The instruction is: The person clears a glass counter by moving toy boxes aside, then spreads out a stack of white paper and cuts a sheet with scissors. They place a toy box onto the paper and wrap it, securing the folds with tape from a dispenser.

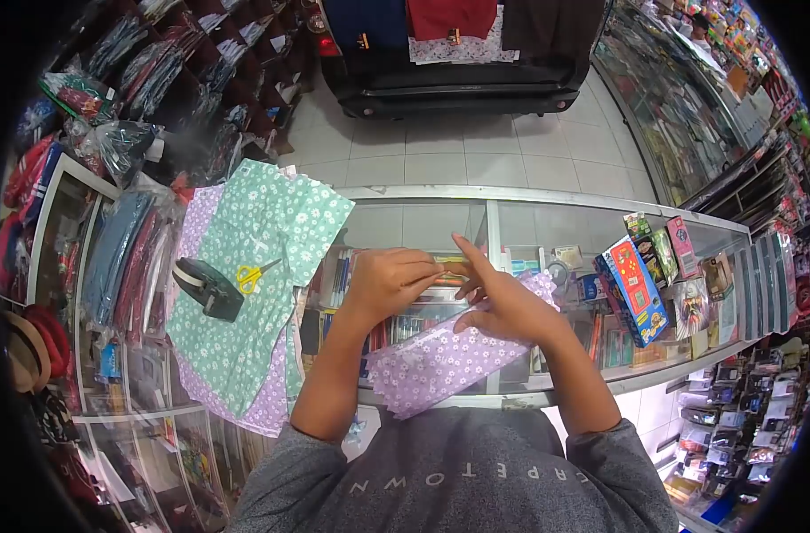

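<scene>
My left hand [391, 282] is closed in a pinch above the glass counter; what its fingertips hold, if anything, is too small to make out. Just to its right, my right hand [511, 306] has its fingers apart, the index stretched upward and some fingertips close to the left ones. Its thumb and palm lie over lilac paper with white flowers [431, 369], folded at the counter's near edge. On the left, sheets of green flowered paper [271, 209] lie over more lilac paper. A black tape dispenser [207, 289] and yellow-handled scissors [252, 277] rest on them.
The glass counter [422, 191] holds books and stationery beneath its top. A blue and red toy box [631, 289] and small packets stand at its right. Bagged clothes [129, 258] are stacked at left. A car's rear [467, 93] stands beyond the counter.
</scene>
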The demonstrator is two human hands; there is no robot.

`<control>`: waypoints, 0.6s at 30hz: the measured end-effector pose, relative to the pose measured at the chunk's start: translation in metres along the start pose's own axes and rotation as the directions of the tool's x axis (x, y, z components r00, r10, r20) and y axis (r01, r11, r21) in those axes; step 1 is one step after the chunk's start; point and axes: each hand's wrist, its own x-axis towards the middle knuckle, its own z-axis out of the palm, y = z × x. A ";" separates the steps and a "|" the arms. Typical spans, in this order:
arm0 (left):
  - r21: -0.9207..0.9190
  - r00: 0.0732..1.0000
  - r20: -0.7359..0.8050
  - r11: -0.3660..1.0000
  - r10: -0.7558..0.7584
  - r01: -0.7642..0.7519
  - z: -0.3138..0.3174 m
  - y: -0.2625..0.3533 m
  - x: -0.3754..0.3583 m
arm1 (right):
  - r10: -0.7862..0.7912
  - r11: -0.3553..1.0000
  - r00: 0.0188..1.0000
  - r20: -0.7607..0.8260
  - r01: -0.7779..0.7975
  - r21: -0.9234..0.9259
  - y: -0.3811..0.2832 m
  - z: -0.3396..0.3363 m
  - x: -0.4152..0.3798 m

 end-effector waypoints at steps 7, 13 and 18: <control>-0.063 0.997 -0.055 0.996 0.052 -0.056 -0.009 -0.007 0.001 | -0.032 0.999 0.999 0.004 0.032 -0.003 0.002 0.002 0.000; -0.338 0.934 0.001 0.879 -0.356 0.336 -0.018 0.013 0.009 | 0.013 1.000 1.000 -0.028 -0.013 -0.005 -0.010 0.000 -0.001; -0.527 0.886 0.244 0.712 -0.395 0.463 -0.026 0.006 0.001 | 0.016 0.999 0.997 -0.077 -0.020 -0.049 0.002 0.001 0.000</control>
